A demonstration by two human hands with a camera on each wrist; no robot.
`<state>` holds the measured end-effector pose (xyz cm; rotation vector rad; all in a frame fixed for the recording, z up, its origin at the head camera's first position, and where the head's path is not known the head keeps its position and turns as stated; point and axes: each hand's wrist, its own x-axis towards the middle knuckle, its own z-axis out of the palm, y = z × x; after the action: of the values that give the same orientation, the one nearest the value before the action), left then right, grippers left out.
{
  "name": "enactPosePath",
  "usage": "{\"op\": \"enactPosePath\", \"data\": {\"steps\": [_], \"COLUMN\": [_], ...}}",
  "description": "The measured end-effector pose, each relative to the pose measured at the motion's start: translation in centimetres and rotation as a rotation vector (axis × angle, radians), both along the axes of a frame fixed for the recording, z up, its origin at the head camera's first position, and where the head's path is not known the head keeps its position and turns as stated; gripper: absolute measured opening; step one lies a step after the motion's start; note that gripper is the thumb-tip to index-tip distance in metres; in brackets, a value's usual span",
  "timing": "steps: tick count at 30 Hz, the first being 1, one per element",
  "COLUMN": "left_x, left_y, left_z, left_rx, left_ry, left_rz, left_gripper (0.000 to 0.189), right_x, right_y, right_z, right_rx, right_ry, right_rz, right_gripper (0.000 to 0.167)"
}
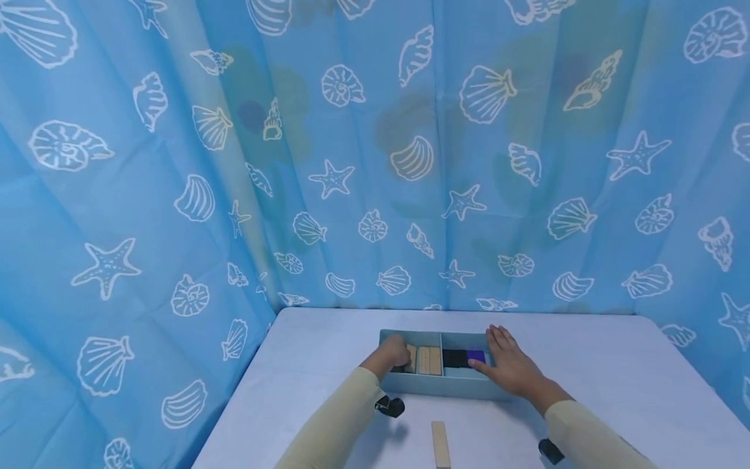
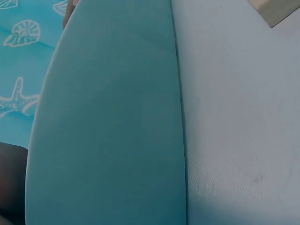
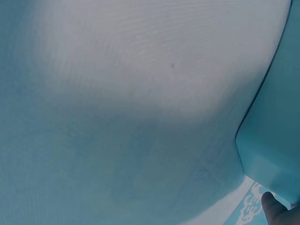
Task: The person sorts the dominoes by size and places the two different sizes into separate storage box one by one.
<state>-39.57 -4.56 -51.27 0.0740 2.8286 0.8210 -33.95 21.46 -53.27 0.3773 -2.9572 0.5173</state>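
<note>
A grey-blue box (image 1: 436, 386) with a divider stands on the table. My left hand (image 1: 394, 353) reaches into its left compartment with bent fingers; the fingertips are hidden, so whether they hold anything does not show. Beside them are wooden blocks (image 1: 430, 360), several in a row. My right hand (image 1: 511, 363) rests at the box's right end, fingers extended, thumb over the near rim. Next to that thumb, the right compartment holds a black item (image 1: 454, 358) and a purple one (image 1: 476, 355). The left wrist view is mostly filled by the box's outer wall (image 2: 112, 112).
A single wooden block (image 1: 441, 444) lies on the white table (image 1: 328, 365) in front of the box. A blue curtain (image 1: 363, 130) with shell prints hangs behind and at both sides.
</note>
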Motion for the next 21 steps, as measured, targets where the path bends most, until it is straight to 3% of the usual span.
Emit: {"op": "enactPosePath", "data": {"steps": [8,21], "left_x": [0.27,0.54], "left_y": [0.26,0.31], "left_z": [0.21,0.03], "left_rx": [-0.012,-0.035], "left_ry": [-0.002,-0.004], "left_rz": [0.023,-0.031], "left_gripper": [0.019,0.01], "right_x": [0.13,0.26], "right_y": [-0.02,-0.04], "right_z": [-0.06,0.11], "right_rx": [-0.006,0.009], "right_ry": [0.009,-0.011], "right_rz": [-0.011,-0.015], "right_gripper": [0.099,0.099]}}
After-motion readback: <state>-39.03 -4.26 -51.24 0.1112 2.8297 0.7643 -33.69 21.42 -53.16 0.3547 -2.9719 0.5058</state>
